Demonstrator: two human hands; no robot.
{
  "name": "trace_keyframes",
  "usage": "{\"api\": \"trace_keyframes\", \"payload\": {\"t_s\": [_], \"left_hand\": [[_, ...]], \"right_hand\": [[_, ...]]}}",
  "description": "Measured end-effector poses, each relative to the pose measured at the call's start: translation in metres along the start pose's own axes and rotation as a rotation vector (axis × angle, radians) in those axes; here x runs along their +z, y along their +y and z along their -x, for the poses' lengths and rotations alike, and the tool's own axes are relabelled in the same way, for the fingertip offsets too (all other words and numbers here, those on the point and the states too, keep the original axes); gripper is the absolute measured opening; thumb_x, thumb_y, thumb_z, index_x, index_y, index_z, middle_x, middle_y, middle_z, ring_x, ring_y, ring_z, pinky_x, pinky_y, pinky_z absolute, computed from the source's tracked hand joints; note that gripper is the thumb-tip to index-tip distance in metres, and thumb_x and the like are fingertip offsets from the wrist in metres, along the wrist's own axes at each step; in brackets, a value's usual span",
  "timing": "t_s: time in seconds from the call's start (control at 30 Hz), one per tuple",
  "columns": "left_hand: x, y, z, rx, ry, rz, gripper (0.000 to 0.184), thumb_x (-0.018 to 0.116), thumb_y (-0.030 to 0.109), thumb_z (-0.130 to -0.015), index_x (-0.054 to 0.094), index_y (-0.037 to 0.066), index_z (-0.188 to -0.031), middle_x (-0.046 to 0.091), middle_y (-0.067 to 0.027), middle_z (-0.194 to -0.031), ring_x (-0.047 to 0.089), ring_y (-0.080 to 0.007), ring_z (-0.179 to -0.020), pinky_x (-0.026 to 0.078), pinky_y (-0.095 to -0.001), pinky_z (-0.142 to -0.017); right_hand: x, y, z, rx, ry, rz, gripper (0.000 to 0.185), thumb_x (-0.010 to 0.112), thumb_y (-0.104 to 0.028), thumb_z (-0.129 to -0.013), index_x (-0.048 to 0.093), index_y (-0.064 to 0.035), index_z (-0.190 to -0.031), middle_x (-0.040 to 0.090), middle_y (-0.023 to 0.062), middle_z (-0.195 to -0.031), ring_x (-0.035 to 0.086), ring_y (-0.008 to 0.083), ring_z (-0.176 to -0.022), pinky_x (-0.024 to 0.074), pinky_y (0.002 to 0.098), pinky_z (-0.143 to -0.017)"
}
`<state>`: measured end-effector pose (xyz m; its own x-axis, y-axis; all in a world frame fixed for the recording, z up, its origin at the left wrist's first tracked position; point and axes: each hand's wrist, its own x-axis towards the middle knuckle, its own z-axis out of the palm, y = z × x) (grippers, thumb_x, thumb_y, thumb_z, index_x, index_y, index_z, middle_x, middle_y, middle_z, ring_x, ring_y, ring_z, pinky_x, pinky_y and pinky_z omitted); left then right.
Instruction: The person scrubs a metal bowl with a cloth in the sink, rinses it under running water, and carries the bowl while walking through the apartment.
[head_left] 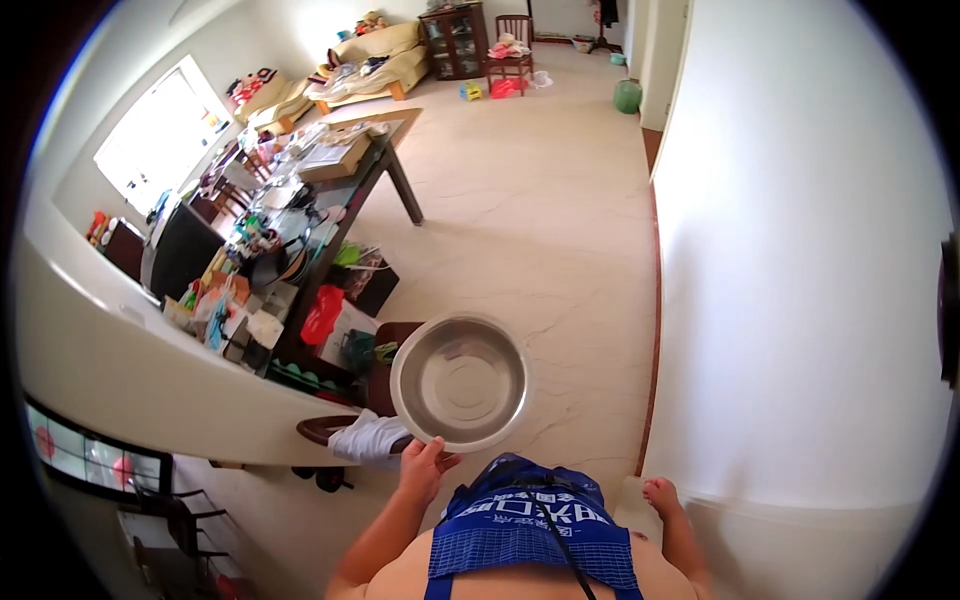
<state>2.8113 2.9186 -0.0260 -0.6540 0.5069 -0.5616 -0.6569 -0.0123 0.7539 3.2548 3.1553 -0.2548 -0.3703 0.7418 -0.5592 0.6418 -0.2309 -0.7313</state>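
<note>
My left hand (425, 466) grips the near rim of a round stainless steel basin (403, 385), thumb over the edge. The basin is held out in front of me, its open top facing up, with reflections on its shiny bottom. Down at my right side, my right hand (660, 494) hangs near the white wall with its fingers curled in, and no object shows in it. Between my arms is a blue apron (530, 505) with white lettering. A grey-white cloth (368, 437) hangs on a brown chair just left of the basin.
A long table (352, 200) crowded with boxes and bottles stands on the left. Beneath it sit a red bag (322, 314) and a dark box. Tiled floor (520, 210) runs ahead toward a sofa (385, 60), a cabinet and a wooden chair (511, 62). A white wall (800, 250) borders the right.
</note>
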Motion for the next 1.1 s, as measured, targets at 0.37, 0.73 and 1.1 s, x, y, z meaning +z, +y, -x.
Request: {"api": "trace_keyframes", "payload": {"t_s": [0.37, 0.73, 1.1], "left_hand": [[0.031, 0.004, -0.061, -0.049, -0.016, -0.005, 0.009, 0.052, 0.012, -0.088, 0.054, 0.007, -0.095, 0.062, -0.0053, -0.087, 0.062, -0.0177, -0.076, 0.053, -0.0343, -0.067], [0.105, 0.079, -0.202, -0.093, -0.049, -0.047, 0.009, 0.052, 0.013, -0.088, 0.054, 0.006, -0.094, 0.061, -0.0048, -0.084, 0.060, -0.0157, -0.070, 0.053, -0.0319, -0.066], [0.176, 0.127, -0.315, -0.082, -0.032, -0.036, 0.006, 0.053, 0.010, -0.087, 0.051, 0.005, -0.086, 0.058, -0.0050, -0.079, 0.060, -0.0169, -0.068, 0.054, -0.0345, -0.065]], "right_hand": [[0.020, -0.024, -0.041, 0.112, -0.284, 0.284, 0.021, 0.053, -0.022, -0.074, 0.065, -0.0041, -0.076, 0.062, 0.0086, -0.065, 0.060, 0.0208, -0.059, 0.0480, 0.0333, -0.060], [-0.020, -0.149, -0.118, 0.158, -0.097, 0.170, 0.020, 0.055, -0.019, -0.076, 0.064, -0.0010, -0.075, 0.061, 0.0069, -0.064, 0.057, 0.0158, -0.059, 0.0453, 0.0304, -0.057], [-0.014, -0.195, -0.212, 0.253, -0.104, 0.068, 0.020, 0.056, -0.019, -0.079, 0.065, -0.0008, -0.084, 0.063, 0.0080, -0.068, 0.059, 0.0141, -0.062, 0.0470, 0.0292, -0.059]]}}
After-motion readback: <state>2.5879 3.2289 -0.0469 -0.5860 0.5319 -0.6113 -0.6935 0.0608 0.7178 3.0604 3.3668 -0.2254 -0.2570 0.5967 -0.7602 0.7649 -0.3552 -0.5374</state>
